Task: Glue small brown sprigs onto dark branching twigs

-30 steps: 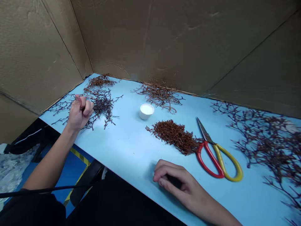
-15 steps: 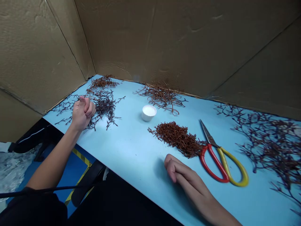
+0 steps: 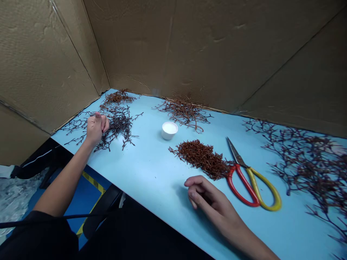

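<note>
Clock refs from the white cup (image 3: 169, 130), 12 = far cardboard wall (image 3: 173, 47).

Left hand (image 3: 96, 128) at 9 o'clock: closed fist, thumb up, narrow. Can't tell if it holds anything, the fingers hide it. It sits just beside the dark twig pile (image 3: 118, 126), over the stray sprigs on that pile's near side. A smaller brown twig pile (image 3: 118, 96) lies behind it.

Right hand (image 3: 208, 195) at 5 o'clock: resting on the blue board (image 3: 141, 173), fingers half curled, nothing visible in them. Nearest things are the dense reddish-brown pile of short twigs (image 3: 202, 159), at 4 o'clock, and the scissors (image 3: 251, 184) with red and yellow handles, blades pointing far, also at 4. The hand touches neither.

Looser reddish twigs (image 3: 184, 112) at 1 o'clock. Big heap of dark branches (image 3: 306, 162) at 3 o'clock, well apart from both hands.

Work in hand sits at the left pile. No tool in either hand.
</note>
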{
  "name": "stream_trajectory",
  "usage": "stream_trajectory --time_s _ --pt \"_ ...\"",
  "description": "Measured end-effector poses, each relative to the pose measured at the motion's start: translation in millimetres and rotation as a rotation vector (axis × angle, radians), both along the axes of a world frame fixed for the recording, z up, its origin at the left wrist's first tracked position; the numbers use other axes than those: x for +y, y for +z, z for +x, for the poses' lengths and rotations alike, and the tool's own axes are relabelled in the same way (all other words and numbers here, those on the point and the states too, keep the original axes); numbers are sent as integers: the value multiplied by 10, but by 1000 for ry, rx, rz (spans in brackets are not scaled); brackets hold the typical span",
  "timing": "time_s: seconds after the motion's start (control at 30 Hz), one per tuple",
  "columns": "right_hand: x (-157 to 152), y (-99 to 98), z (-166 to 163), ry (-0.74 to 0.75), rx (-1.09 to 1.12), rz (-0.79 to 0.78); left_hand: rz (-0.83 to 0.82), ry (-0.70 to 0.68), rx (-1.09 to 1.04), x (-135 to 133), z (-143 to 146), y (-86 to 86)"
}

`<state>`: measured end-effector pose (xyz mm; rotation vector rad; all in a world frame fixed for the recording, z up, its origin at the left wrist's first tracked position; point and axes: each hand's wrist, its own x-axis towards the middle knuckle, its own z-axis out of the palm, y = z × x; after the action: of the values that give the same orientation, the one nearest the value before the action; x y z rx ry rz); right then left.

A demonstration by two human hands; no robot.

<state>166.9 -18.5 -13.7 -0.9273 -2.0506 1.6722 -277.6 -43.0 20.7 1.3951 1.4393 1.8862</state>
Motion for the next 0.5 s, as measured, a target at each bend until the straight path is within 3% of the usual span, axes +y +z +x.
stream_trajectory --time_s 0.13,0.33,0.5 --pt "9 5 -27 16 49 29 -82 -33 44 7 1 22" --pt "22 57 -20 -10 10 77 -27 17 72 65 -52 -12" --pt "32 48 -6 23 0 89 -66 -25 71 66 -24 39"
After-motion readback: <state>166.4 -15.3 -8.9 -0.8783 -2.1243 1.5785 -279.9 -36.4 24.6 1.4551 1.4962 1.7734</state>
